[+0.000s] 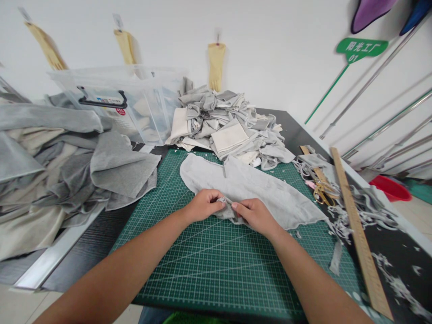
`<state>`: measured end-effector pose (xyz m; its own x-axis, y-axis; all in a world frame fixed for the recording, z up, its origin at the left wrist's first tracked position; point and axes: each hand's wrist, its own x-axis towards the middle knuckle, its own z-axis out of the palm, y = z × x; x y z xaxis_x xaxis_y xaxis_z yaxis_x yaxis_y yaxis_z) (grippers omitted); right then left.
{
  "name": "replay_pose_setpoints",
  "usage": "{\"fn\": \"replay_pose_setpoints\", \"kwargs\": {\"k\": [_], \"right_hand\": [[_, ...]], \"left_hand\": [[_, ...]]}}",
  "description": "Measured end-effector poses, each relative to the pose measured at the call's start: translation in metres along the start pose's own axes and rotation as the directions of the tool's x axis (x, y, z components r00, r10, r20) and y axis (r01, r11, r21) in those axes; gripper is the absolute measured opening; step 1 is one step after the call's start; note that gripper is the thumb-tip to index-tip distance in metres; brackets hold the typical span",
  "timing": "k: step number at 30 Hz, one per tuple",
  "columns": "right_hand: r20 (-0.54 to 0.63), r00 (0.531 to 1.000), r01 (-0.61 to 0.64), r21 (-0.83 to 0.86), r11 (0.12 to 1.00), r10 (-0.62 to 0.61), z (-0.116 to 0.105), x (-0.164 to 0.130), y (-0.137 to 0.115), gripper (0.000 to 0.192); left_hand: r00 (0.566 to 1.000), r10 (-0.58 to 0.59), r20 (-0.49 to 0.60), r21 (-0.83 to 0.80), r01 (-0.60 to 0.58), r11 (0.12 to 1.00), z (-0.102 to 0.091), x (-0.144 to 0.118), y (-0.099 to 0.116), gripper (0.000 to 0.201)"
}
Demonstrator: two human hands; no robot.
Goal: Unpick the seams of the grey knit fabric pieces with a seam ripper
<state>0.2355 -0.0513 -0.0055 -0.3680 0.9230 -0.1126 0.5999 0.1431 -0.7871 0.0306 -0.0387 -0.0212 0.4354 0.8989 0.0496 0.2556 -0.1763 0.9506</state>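
Note:
A light grey piece of cloth (263, 189) lies spread over the far half of the green cutting mat (216, 265). Its near edge is bunched up between my two hands. My left hand (204, 205) pinches a small rolled bit of that edge between thumb and fingers. Just to the right, my right hand (254, 214) grips the same edge, thumb on top. The fingertips are close together, with a short stretch of cloth between them. Some fingers are hidden under the fabric.
Grey and beige cloths are heaped at left (67, 175) and at the back (229, 121), beside a clear plastic bin (148, 108). On the right lie a wooden ruler (359, 229), gold-handled scissors (322, 195) and fabric scraps (340, 220). A metal ruler (60, 247) lies at left.

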Motion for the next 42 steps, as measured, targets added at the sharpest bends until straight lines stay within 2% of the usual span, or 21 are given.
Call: {"fn": "replay_pose_setpoints", "kwargs": {"k": [27, 42], "right_hand": [[0.010, 1.000, -0.001, 0.014, 1.000, 0.001, 0.0010, 0.0005, -0.0001, 0.054], [0.019, 1.000, 0.002, -0.014, 1.000, -0.002, 0.0000, -0.0003, -0.0012, 0.056]], "left_hand": [[0.997, 0.015, 0.076, -0.052, -0.011, 0.999, -0.0003, -0.0006, -0.0007, 0.024], [0.999, 0.023, 0.030, -0.075, -0.020, 0.997, -0.0006, 0.0005, -0.0051, 0.029]]}}
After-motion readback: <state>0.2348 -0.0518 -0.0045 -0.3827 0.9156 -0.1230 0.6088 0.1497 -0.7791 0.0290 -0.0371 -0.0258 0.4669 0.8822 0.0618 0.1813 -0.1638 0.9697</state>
